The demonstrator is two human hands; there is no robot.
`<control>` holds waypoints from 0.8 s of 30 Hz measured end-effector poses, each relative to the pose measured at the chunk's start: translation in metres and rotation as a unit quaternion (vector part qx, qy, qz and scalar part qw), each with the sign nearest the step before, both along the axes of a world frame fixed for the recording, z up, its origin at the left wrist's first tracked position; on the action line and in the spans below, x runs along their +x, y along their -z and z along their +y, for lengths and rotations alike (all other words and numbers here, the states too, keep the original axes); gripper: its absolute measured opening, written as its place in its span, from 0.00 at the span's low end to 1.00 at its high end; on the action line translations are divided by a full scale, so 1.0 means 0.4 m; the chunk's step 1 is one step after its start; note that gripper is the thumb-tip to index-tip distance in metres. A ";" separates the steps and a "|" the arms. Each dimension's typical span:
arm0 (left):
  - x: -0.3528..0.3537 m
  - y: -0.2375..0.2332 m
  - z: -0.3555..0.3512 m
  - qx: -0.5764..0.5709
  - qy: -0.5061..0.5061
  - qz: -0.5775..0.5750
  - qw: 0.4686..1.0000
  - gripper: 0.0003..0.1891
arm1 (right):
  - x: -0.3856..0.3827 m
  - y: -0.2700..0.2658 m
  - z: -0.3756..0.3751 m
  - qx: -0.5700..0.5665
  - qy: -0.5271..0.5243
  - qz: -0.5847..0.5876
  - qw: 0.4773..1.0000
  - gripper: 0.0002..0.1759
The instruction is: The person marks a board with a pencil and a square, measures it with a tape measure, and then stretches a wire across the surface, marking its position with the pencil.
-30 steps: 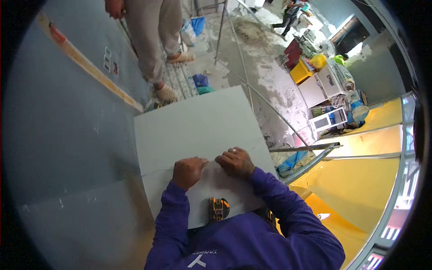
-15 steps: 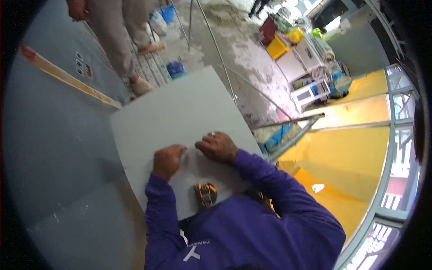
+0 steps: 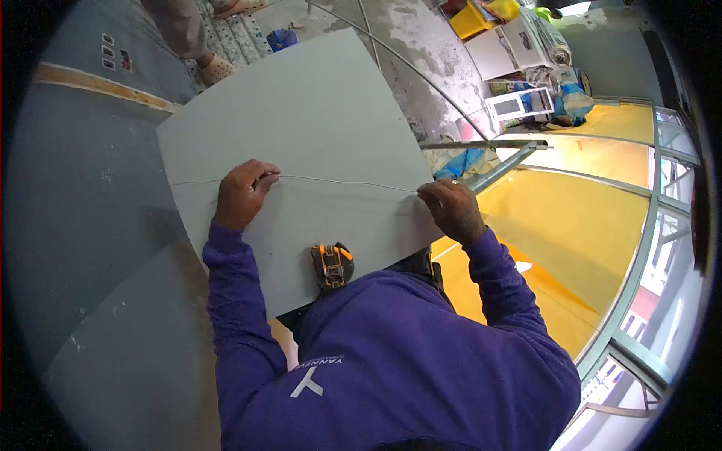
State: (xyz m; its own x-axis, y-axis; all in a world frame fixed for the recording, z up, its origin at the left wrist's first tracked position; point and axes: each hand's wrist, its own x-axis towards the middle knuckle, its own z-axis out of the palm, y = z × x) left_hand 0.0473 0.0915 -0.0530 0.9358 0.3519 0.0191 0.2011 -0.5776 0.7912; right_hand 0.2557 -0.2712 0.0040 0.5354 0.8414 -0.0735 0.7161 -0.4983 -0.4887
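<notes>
A thin pale wire (image 3: 346,182) runs between my two hands above a light grey board (image 3: 301,98). My left hand (image 3: 244,192) pinches it over the left part of the board, and a loose end trails further left. At the board's right edge, my right hand (image 3: 453,207) is closed on the wire's other end. Between the hands the wire is stretched out with a slight wave. A black and orange tape measure (image 3: 332,265) lies on the board close to my body.
A grey wall (image 3: 98,188) with a wooden strip (image 3: 105,89) stands on the left. Metal scaffold tubes (image 3: 511,161) cross beyond the board's right side. Another person's foot (image 3: 216,69) rests on a perforated metal plank (image 3: 233,37). Yellow panels (image 3: 556,233) are at right.
My hands have moved apart, left hand leftward and right hand rightward, with the wire now drawn out between them. The view has tilted, so the board sits higher in it.
</notes>
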 end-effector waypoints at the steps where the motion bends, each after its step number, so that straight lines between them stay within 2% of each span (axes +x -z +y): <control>1: 0.002 0.007 -0.001 -0.010 -0.003 -0.007 1.000 0.05 | -0.008 0.001 -0.018 0.014 0.023 0.040 0.999 0.05; 4: 0.020 0.009 -0.002 -0.022 0.014 -0.015 1.000 0.07 | -0.018 0.004 -0.046 0.041 0.034 0.067 0.996 0.06; 8: 0.043 0.001 0.009 0.036 0.060 -0.014 0.997 0.06 | -0.032 -0.014 -0.068 0.022 0.120 0.131 0.984 0.08; 11: 0.060 -0.001 0.001 0.004 0.066 0.003 0.998 0.06 | -0.032 -0.029 -0.100 -0.003 0.143 0.142 0.980 0.09; 16: 0.078 -0.002 -0.035 0.038 0.091 -0.024 0.995 0.05 | -0.050 -0.052 -0.140 -0.045 0.244 0.206 0.947 0.10; 20: 0.089 -0.008 -0.062 0.061 0.113 -0.044 0.991 0.06 | -0.071 -0.046 -0.176 -0.030 0.265 0.214 0.940 0.11; 23: 0.090 -0.017 -0.085 0.044 0.093 -0.041 0.994 0.07 | -0.086 -0.042 -0.205 -0.041 0.267 0.196 0.943 0.12; 24: 0.089 -0.018 -0.085 0.047 0.097 -0.037 0.994 0.07 | -0.093 -0.039 -0.209 -0.044 0.296 0.217 0.929 0.12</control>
